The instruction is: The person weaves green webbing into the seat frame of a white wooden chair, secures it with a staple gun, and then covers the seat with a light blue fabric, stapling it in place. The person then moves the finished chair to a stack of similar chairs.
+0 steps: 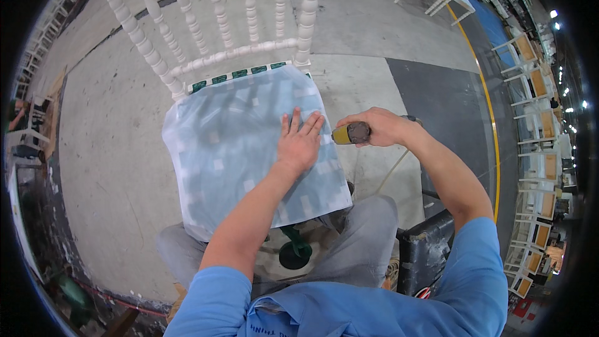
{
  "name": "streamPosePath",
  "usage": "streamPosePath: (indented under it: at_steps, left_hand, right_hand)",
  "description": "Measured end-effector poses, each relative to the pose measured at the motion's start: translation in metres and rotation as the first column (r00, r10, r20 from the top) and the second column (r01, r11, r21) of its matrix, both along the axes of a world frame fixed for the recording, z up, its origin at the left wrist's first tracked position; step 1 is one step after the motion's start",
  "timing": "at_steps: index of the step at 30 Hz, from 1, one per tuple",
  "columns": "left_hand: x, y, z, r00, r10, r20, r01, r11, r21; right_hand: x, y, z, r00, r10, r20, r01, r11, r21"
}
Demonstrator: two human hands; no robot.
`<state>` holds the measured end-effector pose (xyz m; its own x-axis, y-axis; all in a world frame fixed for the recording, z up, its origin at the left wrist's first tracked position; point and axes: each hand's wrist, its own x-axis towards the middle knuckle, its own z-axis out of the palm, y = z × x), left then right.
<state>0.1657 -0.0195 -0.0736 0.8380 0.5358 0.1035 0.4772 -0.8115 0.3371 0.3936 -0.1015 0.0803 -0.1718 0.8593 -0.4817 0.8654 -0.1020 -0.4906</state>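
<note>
Blue shirt (387, 309), left fingers (295, 123) apart on sheet (234, 150), right fingers (360, 117) around tool (355, 133)

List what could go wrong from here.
The yellow-and-brown handheld tool in the right hand is close to the left hand; a slip might injure that hand. The thin, translucent white sheet over the white spindle-backed chair has loose-looking edges, so it could shift or crease.

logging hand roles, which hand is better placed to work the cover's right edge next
Probably the right hand: it grips the tool beside that edge, while the left hand lies spread on the cover.
</note>
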Motion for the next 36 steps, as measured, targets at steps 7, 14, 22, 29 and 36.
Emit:
streamPosePath:
  at_steps: [7,14,22,29,36]
  left_hand:
    - [0.001,0.001,-0.001,0.999,-0.009,0.044,0.010,1.000,-0.006]
    - [0.020,0.031,0.006,0.996,0.008,0.087,-0.012,0.999,0.048]
    - [0.025,0.055,-0.006,0.996,0.007,0.087,-0.012,0.998,0.065]
    - [0.025,0.055,-0.004,0.991,0.002,0.132,-0.009,0.998,0.055]
    - [0.034,0.084,0.001,0.926,0.121,0.358,-0.120,0.992,-0.025]
  right_hand:
    - [0.002,0.007,-0.010,1.000,-0.012,-0.009,0.011,0.999,-0.043]
    - [0.018,0.015,0.013,0.984,-0.111,-0.137,0.115,0.993,0.023]
    - [0.025,0.053,0.009,0.996,-0.064,-0.059,0.066,0.997,0.037]
    - [0.018,0.067,-0.007,0.998,-0.059,0.003,0.059,0.996,-0.061]
    - [0.028,0.023,0.011,0.928,-0.264,-0.264,0.291,0.954,0.069]
